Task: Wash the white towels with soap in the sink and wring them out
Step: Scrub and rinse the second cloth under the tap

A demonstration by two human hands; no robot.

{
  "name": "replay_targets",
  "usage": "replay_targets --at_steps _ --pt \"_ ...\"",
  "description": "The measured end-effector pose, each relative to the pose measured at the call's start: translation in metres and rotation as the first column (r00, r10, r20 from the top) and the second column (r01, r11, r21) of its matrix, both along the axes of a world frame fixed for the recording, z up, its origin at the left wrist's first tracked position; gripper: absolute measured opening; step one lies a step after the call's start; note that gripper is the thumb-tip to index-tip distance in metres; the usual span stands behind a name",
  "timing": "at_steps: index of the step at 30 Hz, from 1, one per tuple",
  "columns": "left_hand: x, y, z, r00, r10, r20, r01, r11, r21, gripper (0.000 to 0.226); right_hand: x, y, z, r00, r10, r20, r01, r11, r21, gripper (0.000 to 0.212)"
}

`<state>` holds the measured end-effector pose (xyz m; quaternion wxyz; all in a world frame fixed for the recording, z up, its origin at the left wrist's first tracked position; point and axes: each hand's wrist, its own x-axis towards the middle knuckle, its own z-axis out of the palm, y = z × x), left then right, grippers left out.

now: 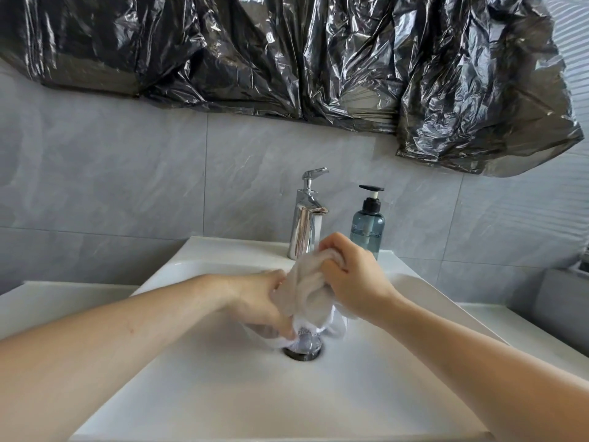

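White towel (307, 290), bunched over the sink (204, 371) drain, is gripped by left hand (266, 303) and right hand (353, 280), apparently mid-wring; next, twist harder.

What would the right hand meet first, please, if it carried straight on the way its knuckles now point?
Probably the chrome faucet: the right hand, gripping the white towel, points up-left toward it. Depth is unclear, so it could pass in front.

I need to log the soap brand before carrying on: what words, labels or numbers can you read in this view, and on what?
Soap bottle: a faint pale line of print on its left side, too small and blurred to read.
Faucet: no marking visible.
Sink: no text.
Black plastic sheeting: no text.
Nothing else carries writing.
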<state>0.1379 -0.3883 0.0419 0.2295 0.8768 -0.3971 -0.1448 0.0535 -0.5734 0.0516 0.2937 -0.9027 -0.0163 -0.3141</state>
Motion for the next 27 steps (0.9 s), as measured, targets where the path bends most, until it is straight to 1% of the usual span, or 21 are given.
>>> replay_targets --at_steps 2,3,5,7,8,9,10,11,13,14,16,18,19,20,22,23,24,25,27 --pt "-0.003 -0.005 -0.004 0.992 -0.11 0.058 0.105 0.992 0.076 0.067 -0.003 0.003 0.001 0.997 0.073 0.04 -0.074 0.997 0.028 0.028" --pt "-0.003 -0.006 -0.005 0.99 -0.119 0.077 0.111 0.989 0.102 0.059 -0.003 0.004 0.001 0.993 0.105 0.046 -0.107 0.994 0.037 0.031" --pt "0.0 -0.006 -0.005 0.989 -0.073 0.127 0.051 0.985 0.165 0.034 -0.002 0.004 -0.001 0.988 0.145 0.05 -0.147 0.988 0.047 0.034" --pt "0.002 -0.006 -0.004 0.972 -0.047 0.23 -0.011 0.969 0.246 0.009 0.0 0.003 -0.001 0.986 0.15 0.067 -0.154 0.987 0.049 0.035" --pt "0.0 -0.008 -0.003 0.955 -0.062 0.291 -0.02 0.962 0.272 0.01 0.001 0.002 -0.001 0.986 0.146 0.08 -0.151 0.987 0.059 0.037" --pt "-0.001 -0.009 -0.003 0.931 -0.08 0.356 -0.025 0.959 0.281 0.016 0.002 -0.001 -0.001 0.986 0.136 0.093 -0.144 0.987 0.077 0.039" --pt "0.001 -0.009 -0.004 0.902 -0.08 0.424 -0.037 0.965 0.261 0.019 0.004 -0.003 -0.001 0.988 0.12 0.102 -0.131 0.986 0.101 0.042" --pt "0.005 -0.009 -0.006 0.885 -0.037 0.465 -0.063 0.978 0.197 0.022 0.005 -0.007 -0.001 0.99 0.103 0.099 -0.115 0.985 0.128 0.043" --pt "0.016 -0.006 -0.008 0.886 0.135 0.443 -0.122 0.991 -0.058 0.024 0.007 -0.012 -0.002 0.996 0.071 0.047 -0.079 0.981 0.178 0.041" --pt "0.02 -0.006 -0.007 0.886 0.197 0.419 -0.126 0.973 -0.191 0.023 0.007 -0.014 -0.003 0.998 0.063 0.005 -0.063 0.977 0.205 0.038" --pt "0.024 -0.007 -0.002 0.867 0.273 0.417 -0.102 0.916 -0.388 0.025 0.008 -0.015 -0.004 0.996 0.055 -0.077 -0.035 0.97 0.24 0.031" --pt "0.023 -0.008 0.004 0.845 0.331 0.42 -0.064 0.843 -0.535 0.028 0.006 -0.014 -0.004 0.981 0.04 -0.189 -0.003 0.982 0.191 0.026" --pt "0.022 -0.009 0.005 0.839 0.35 0.417 -0.047 0.81 -0.585 0.029 0.005 -0.014 -0.005 0.964 0.046 -0.262 -0.004 0.987 0.158 0.029" --pt "0.023 -0.009 0.005 0.84 0.363 0.404 -0.034 0.778 -0.628 0.03 0.004 -0.014 -0.006 0.939 0.059 -0.338 -0.01 0.989 0.145 0.042" --pt "0.025 -0.009 0.006 0.853 0.367 0.371 -0.011 0.723 -0.69 0.032 0.0 -0.011 -0.006 0.878 0.101 -0.467 -0.018 0.984 0.177 0.078" --pt "0.025 -0.009 0.005 0.862 0.354 0.362 0.003 0.711 -0.703 0.033 -0.002 -0.009 -0.006 0.844 0.112 -0.524 -0.018 0.983 0.181 0.095" --pt "0.023 -0.009 0.005 0.876 0.328 0.354 0.021 0.707 -0.707 0.033 -0.003 -0.007 -0.007 0.812 0.107 -0.573 -0.017 0.987 0.161 0.107" --pt "0.022 -0.01 0.005 0.891 0.295 0.345 0.042 0.702 -0.711 0.033 -0.003 -0.007 -0.007 0.785 0.087 -0.614 -0.015 0.993 0.121 0.113" --pt "0.017 -0.011 0.005 0.916 0.24 0.322 0.065 0.702 -0.709 0.031 -0.001 -0.005 -0.009 0.746 0.008 -0.665 0.0 1.0 0.012 0.11"
